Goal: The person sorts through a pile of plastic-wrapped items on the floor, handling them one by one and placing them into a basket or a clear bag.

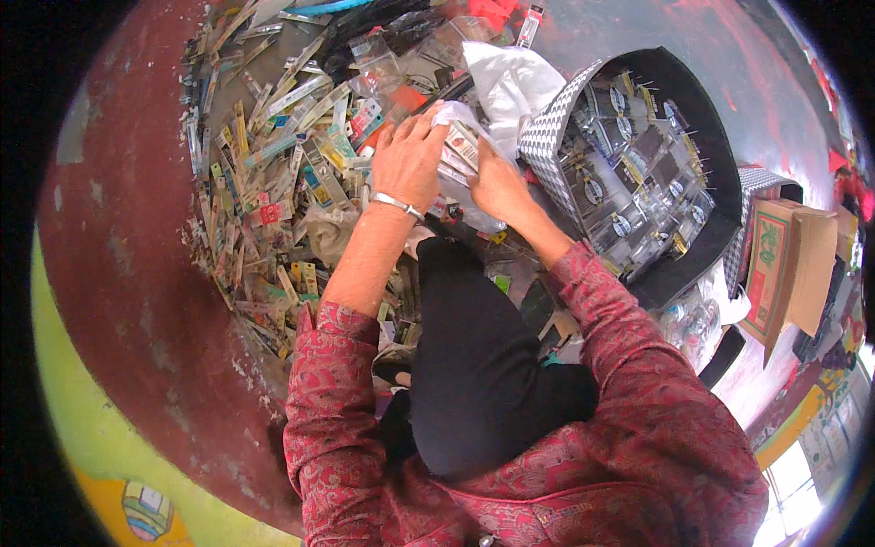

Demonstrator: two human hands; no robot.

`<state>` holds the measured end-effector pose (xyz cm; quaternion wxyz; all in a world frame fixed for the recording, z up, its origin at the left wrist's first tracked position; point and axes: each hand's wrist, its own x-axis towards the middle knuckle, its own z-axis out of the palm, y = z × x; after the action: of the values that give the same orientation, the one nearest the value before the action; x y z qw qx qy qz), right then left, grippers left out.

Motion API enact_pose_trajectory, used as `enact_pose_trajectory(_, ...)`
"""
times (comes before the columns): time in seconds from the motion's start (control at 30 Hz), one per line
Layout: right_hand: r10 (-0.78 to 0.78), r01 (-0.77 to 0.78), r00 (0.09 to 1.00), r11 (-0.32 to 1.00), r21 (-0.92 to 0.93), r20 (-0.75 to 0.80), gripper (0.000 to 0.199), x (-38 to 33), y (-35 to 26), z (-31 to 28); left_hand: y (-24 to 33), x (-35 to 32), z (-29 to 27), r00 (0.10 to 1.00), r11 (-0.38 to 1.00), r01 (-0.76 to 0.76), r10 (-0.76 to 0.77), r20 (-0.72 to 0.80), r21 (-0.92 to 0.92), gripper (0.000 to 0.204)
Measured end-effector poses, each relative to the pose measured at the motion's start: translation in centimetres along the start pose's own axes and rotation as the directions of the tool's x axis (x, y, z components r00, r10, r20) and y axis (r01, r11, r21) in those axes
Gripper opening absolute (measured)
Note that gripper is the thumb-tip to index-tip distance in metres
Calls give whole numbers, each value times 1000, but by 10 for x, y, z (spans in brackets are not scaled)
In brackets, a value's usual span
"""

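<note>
A bundle of flat, narrow packets (461, 150), partly wrapped in thin white plastic, is between my hands above the pile. My left hand (408, 166), with a metal bangle at the wrist, grips its left side, fingers bent over the far edge. From the right, my right hand (499, 187) closes on the same bundle, its fingertips partly hidden behind it. Clear plastic hangs below the packets. Just beyond my right hand lies a crumpled white plastic bag (515, 87).
Many slim packets (264, 214) are heaped on the left. A patterned black-and-white bin (547, 137) on the right holds clear packs with dark cards. Farther right stands an open cardboard box (775, 264). Black plastic (365, 32) lies at the far side; a dark red floor (118, 228) borders the heap.
</note>
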<state>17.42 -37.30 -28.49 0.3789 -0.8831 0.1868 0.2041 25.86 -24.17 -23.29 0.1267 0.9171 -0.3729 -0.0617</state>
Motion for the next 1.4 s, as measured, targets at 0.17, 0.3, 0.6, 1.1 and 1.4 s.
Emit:
enact_pose_trajectory(0.17, -303, 308, 948, 950, -46, 95, 48, -40, -5, -20, 9, 4, -11, 978, 923, 181, -134, 157, -339, 44)
enact_pose_trajectory(0.3, -337, 385, 913, 897, -216, 229, 34, -63, -3, -27, 6, 3, 3, 998, 877, 55, -40, 42, -476, 44)
enact_pose_trajectory(0.6, -195, 201, 970, 979, -23, 142, 19, -66, 26, -17, 65, -15, 20, 956, 939, -43, 139, 260, -342, 50)
enact_pose_trajectory(1.1, -277, 353, 881, 925, -141, 384, 33, -87, 13, -27, -25, -114, -116, 890, 236, 348, -388, 240, -907, 36)
enact_pose_trajectory(1.4, -401, 445, 895, 776, -446, 194, 35, -99, -42, -49, 7, -377, -161, 403, -532, 99, -751, 522, -841, 41)
